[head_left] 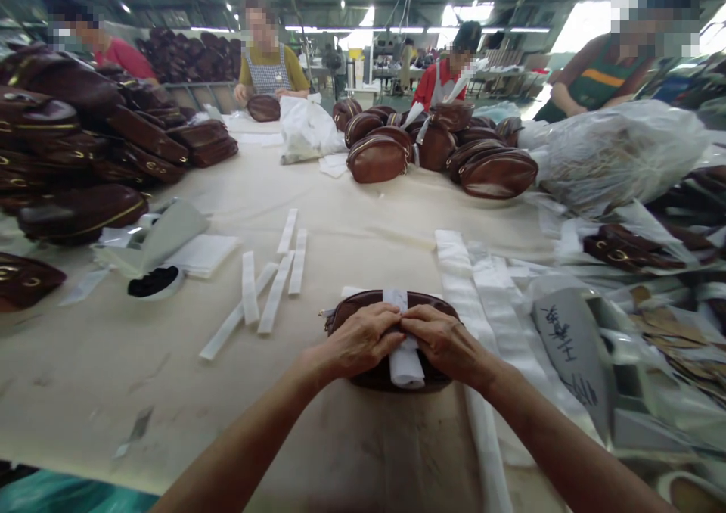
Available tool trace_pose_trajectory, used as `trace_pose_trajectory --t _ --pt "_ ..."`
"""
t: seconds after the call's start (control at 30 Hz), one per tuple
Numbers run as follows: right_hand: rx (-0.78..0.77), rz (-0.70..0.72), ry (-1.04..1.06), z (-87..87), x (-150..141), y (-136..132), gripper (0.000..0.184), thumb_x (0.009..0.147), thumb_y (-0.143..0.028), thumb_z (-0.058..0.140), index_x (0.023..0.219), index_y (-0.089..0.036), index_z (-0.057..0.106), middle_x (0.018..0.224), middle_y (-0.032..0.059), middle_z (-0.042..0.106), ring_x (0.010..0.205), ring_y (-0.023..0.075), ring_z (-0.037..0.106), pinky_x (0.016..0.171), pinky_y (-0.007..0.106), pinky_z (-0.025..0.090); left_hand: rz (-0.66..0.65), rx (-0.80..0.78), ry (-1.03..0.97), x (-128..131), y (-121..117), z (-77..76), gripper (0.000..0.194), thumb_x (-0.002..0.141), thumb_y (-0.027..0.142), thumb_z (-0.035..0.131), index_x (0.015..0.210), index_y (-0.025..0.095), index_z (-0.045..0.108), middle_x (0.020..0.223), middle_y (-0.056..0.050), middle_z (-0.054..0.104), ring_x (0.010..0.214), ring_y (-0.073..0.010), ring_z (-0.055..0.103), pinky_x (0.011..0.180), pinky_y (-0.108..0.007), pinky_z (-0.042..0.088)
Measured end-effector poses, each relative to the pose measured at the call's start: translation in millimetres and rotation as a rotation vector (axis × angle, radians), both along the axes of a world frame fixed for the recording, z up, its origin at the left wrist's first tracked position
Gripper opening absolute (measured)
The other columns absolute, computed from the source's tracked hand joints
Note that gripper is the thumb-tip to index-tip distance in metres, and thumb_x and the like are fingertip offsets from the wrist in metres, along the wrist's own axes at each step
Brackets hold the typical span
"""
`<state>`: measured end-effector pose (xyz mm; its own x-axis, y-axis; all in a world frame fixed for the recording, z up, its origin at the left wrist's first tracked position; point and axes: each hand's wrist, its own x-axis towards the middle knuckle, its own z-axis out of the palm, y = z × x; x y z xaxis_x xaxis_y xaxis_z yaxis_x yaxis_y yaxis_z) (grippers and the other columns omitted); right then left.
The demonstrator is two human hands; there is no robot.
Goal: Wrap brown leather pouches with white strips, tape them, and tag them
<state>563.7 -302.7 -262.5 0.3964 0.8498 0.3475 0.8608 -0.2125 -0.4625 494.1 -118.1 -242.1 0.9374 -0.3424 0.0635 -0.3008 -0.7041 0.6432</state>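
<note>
A dark brown leather bag [442, 380] lies on the table in front of me, with a white strip [406, 368] running across its middle. From the left, my left hand [363, 339] is closed on the strip, fingers bent and thumb pressed in. My right hand [442, 340] meets it from the other side, its fingertips also closed on the strip. The two hands nearly touch and cover the strip's centre. Metal hardware [324, 314] shows at the bag's left end. Several loose white strips [276, 292] lie to the left of the bag.
Brown bags are piled high at left [62, 142], with more bags [377, 157] at the back. A tape dispenser [181, 229] stands at left, another dispenser [567, 346] at right. Long white strips [454, 271] and a filled plastic bag [624, 150] lie rightward. Several people work beyond.
</note>
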Motion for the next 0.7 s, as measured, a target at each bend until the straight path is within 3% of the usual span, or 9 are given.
trace_pose_trajectory --t 0.23,0.37,0.5,0.7 --pt "0.053 -0.025 0.015 -5.9 0 -1 0.034 0.085 -0.006 0.04 0.101 -0.02 0.066 0.096 0.0074 0.067 0.092 0.017 0.063 0.083 0.03 0.053 -0.067 0.032 -0.162 -21 0 -6.3 0.031 0.093 0.032 0.04 0.115 0.018 0.057 0.125 -0.009 0.056 0.124 -0.0201 0.044 0.108 -0.038 0.033" --pt "0.073 -0.052 0.025 -7.3 -2 -3 0.031 0.084 -0.008 0.041 0.099 -0.019 0.066 0.095 0.0078 0.067 0.091 0.0171 0.063 0.082 0.031 0.053 -0.104 0.078 -0.23 -22 0 -8.6 0.033 0.094 0.032 0.037 0.116 0.017 0.056 0.123 -0.01 0.057 0.123 -0.0201 0.045 0.106 -0.036 0.035" --pt "0.067 -0.039 0.011 -5.9 -4 -4 0.027 0.082 -0.009 0.045 0.098 -0.017 0.066 0.096 0.0094 0.066 0.091 0.0189 0.062 0.082 0.033 0.053 -0.158 0.128 -0.288 -24 1 -9.4 0.044 0.093 0.043 0.036 0.119 0.012 0.053 0.125 -0.014 0.056 0.124 -0.0231 0.044 0.104 -0.036 0.034" --pt "0.072 -0.06 0.0 3.8 -10 -15 0.036 0.074 -0.001 0.042 0.1 -0.011 0.065 0.104 0.0138 0.066 0.098 0.0215 0.06 0.09 0.033 0.05 -0.203 0.211 -0.272 -26 0 -5.1 0.058 0.089 0.053 0.041 0.124 0.007 0.048 0.129 -0.017 0.052 0.125 -0.0264 0.042 0.103 -0.037 0.032"
